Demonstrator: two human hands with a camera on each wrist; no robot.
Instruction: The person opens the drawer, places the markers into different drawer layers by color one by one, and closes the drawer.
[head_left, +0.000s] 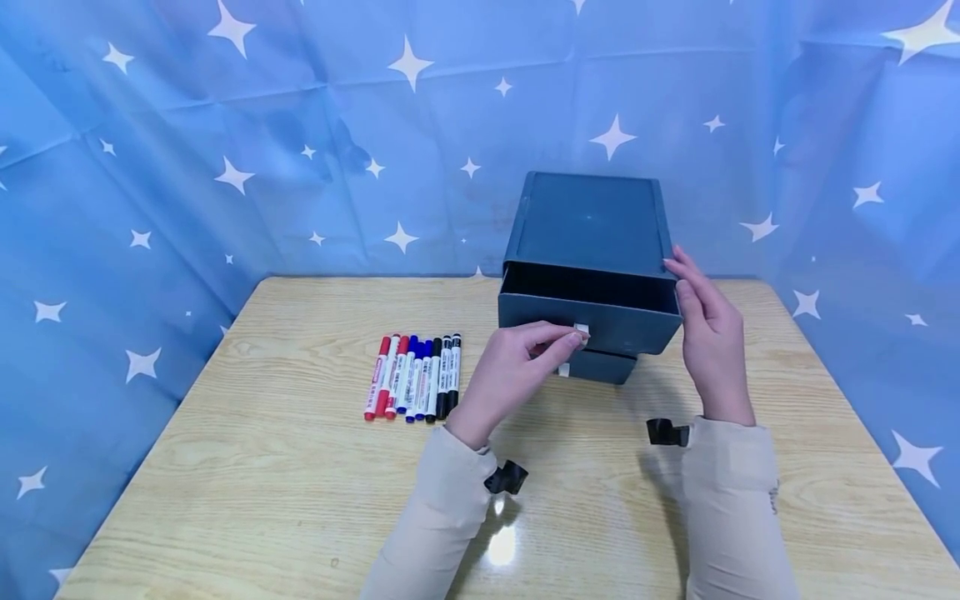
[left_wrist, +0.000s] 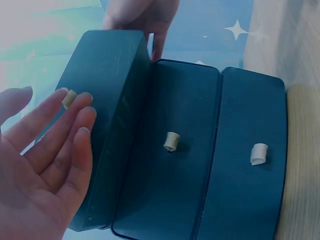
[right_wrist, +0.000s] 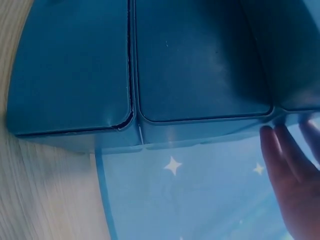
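Note:
A dark blue drawer cabinet (head_left: 592, 221) stands toward the back right of the table. Its top drawer (head_left: 555, 310) is pulled partway out, showing a dark interior. My left hand (head_left: 513, 367) is at the drawer's front, its fingertips on the small pale pull tab (left_wrist: 69, 99). In the left wrist view the tab sits between the index and middle fingertips, with the thumb apart from it. My right hand (head_left: 712, 342) rests its fairly straight fingers against the cabinet's right side; the right wrist view shows these fingers (right_wrist: 287, 155) along its edge. Two lower drawers (left_wrist: 167, 175) are shut.
Several markers (head_left: 414, 379) with red, blue and black caps lie in a row on the wooden table (head_left: 300, 483), left of the cabinet. Matching pale tabs (left_wrist: 259, 153) are on the lower drawers. A blue star-patterned cloth (head_left: 315, 125) hangs behind and along the sides.

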